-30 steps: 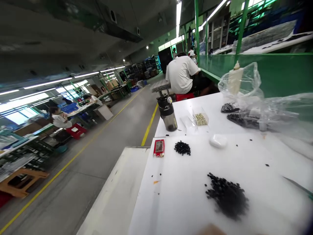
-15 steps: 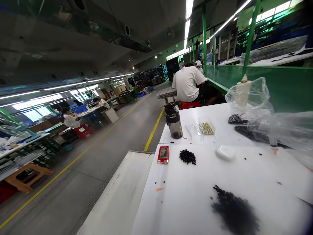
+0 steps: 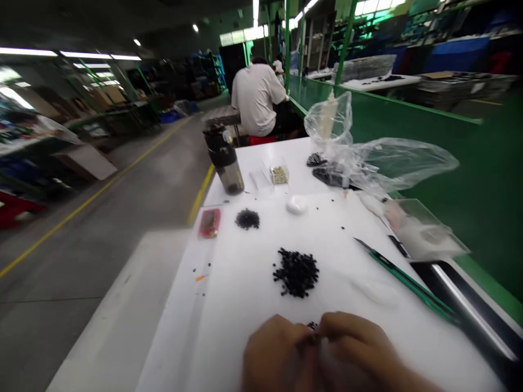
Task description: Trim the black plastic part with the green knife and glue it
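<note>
The left hand (image 3: pixel 275 354) and the right hand (image 3: pixel 351 340) were held together at the bottom of the view, and their fingertips (image 3: pixel 314 325) were brought close around a few small black pieces (image 3: pixel 312 326). The grip was blurred, so it could not be told whether the pieces were clamped or only touched. The hands were placed on a white work board (image 3: pixel 241 337), just below a heap of black pieces (image 3: pixel 296 272). Compared with the earlier frame, the hands had been brought fully into view, whereas only a blurred patch of skin had been seen at the lower edge a second before. The tilted view had been levelled, and the heap was seen nearer the middle of the board. A green craft knife (image 3: pixel 408 286), previously cut off at the edge, was now seen lying to the right of the heap, beside a clear plastic tray (image 3: pixel 420 228). Farther up were a smaller black heap (image 3: pixel 247 219), a red packet (image 3: pixel 210 223), a white oval object (image 3: pixel 296 204), a black bottle (image 3: pixel 224 160) and a clear plastic bag (image 3: pixel 327 117). A person in a white shirt (image 3: pixel 257 98) was seated beyond the table.
</note>
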The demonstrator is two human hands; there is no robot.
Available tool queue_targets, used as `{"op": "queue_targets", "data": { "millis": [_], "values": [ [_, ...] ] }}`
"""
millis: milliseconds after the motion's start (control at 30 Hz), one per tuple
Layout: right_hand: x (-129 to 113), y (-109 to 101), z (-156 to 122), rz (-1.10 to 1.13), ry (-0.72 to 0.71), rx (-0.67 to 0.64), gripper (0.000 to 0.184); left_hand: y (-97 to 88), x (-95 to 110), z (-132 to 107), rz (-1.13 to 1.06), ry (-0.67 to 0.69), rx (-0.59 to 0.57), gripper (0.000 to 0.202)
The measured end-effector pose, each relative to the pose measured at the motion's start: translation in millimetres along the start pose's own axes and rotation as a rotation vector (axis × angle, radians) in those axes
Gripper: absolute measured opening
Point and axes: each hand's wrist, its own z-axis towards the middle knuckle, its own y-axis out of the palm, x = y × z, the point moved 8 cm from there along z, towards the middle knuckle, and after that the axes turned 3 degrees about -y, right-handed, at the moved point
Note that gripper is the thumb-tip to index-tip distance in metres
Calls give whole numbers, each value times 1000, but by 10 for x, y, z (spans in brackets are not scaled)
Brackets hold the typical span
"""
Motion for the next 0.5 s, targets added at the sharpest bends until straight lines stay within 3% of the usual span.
{"op": "queue_targets", "data": {
  "millis": [167,367,500],
  "values": [
    [-64,-1,118,62,1,93,25,-37,116,70,-38,86,-24,22],
    [-35,63,15,86,40,59,24,-45,131,70,-91,82,-35,25],
    [-80,122,24,-15,-47,-26,13,-78,144,72,-89,134,-6,26]
  ]
}}
